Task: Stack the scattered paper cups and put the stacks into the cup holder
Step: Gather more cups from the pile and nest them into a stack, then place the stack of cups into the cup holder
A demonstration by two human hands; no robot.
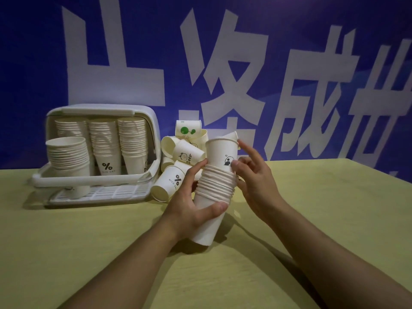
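Here the left hand [189, 204] is gripping the stack [214, 192] above the table [66, 253], while the right hand [252, 177] is touching its top cup [219, 155] with loose fingers. The holder [100, 112] is standing far left, the pile [180, 157] just right of it.

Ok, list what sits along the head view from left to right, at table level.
White plastic cup holder with its stacks → heap of loose white paper cups → tall stack of white paper cups held in the left hand → right hand touching the stack's top cup.
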